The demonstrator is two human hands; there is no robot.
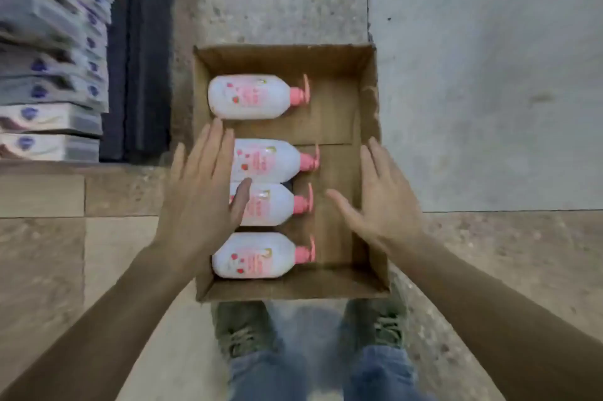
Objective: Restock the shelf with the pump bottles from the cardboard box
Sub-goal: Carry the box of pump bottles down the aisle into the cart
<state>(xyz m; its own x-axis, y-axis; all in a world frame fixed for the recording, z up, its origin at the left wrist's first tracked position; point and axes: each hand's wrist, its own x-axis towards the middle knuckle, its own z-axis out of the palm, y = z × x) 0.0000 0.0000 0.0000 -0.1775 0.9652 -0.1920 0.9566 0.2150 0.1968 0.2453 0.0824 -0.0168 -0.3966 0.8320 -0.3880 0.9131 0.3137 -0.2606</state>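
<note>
Lay on their sides in the box (287, 57) on the floor (489, 74): four bottles (248, 96), bases at its left wall, pink pumps toward its right wall. Hovered over the box, spread and holding nothing: left hand (199, 198) above the middle bottles' bases, right hand (381, 204) above the right wall.

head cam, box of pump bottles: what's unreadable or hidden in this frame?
- Labels on the four pump bottles: head view, too blurred to read.
- Base ends of the two middle bottles: covered by the left hand.
- Part of the cardboard box right wall: behind the right hand.
- Stacked packs at left: cut off by the frame edge, motion-blurred.
- Target shelf: cannot be identified in this view.
</note>
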